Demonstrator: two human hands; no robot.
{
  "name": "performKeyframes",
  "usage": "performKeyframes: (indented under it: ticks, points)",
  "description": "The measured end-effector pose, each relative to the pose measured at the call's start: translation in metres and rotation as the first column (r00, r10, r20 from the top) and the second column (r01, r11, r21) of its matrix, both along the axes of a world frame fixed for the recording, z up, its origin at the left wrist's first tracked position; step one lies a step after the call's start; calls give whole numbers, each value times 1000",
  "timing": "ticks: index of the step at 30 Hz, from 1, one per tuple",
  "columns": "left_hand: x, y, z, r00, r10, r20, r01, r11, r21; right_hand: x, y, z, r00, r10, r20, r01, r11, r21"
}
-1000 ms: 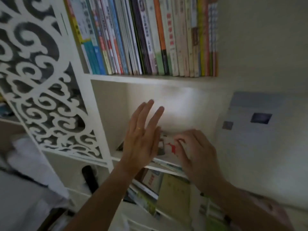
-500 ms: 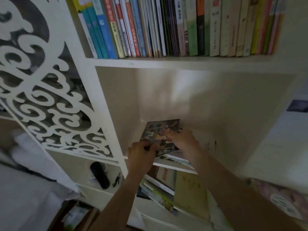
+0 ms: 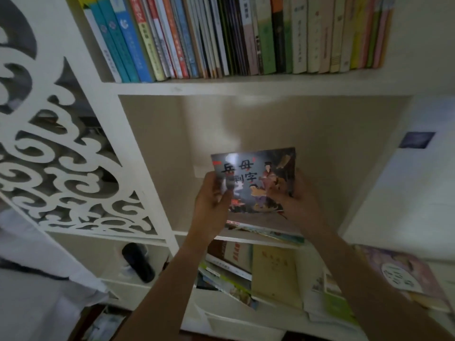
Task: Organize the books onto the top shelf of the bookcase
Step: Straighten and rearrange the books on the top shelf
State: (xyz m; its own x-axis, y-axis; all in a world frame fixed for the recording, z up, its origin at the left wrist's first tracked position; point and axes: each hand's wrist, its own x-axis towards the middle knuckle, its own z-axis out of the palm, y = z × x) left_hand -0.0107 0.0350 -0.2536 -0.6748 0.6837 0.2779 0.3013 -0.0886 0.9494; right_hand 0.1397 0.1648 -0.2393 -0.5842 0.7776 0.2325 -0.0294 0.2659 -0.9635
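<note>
Between the left grip [image 3: 211, 200] and right grip [image 3: 299, 205] a picture book [image 3: 256, 180] stands upright; a row of books [image 3: 234, 35] fills the top shelf [image 3: 246, 86] above, loose books [image 3: 268, 233] lying flat just below.

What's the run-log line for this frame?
phase: lifting book | left hand: grips picture book left edge | right hand: holds right edge | book: in middle compartment, above flat stack | top shelf row: upright

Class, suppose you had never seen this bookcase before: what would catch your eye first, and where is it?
First, the dark picture book held up by the left hand and right hand in the middle compartment. Next, the row of upright books on the top shelf, then the white scrollwork panel at left.
</note>
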Motion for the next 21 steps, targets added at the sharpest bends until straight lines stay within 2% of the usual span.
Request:
performKeyframes:
  ticks: [3,5,9,14,16,18,19,21]
  points:
    - [22,14,-6,991,-122,46,121,992,21,3,-9,-14,999,-38,-20,35,988,-149]
    - [31,16,-9,995,-83,51,81,996,37,10,-15,-22,997,-71,18,73,989,-129]
    - [41,3,-9,997,-50,61,41,990,134,29,-22,-22,996,-83,-10,83,996,-40]
    - [117,-39,-12,984,-167,64,146,956,256,108,-63,-26,986,19,-166,-21,1000,-11]
    - [161,-44,-34,975,-223,21,217,964,156,160,-75,-48,988,-11,-155,2,998,-58]
    - [210,-39,-62,958,-286,-15,285,958,-16,220,-78,-80,988,-118,-96,103,984,-148]
    - [233,-31,-80,942,-336,-24,332,938,-100,251,-75,-97,981,-189,-37,177,961,-211]
    - [286,-4,-115,887,-459,-53,427,858,-287,318,-61,-129,934,-335,127,355,913,-203]
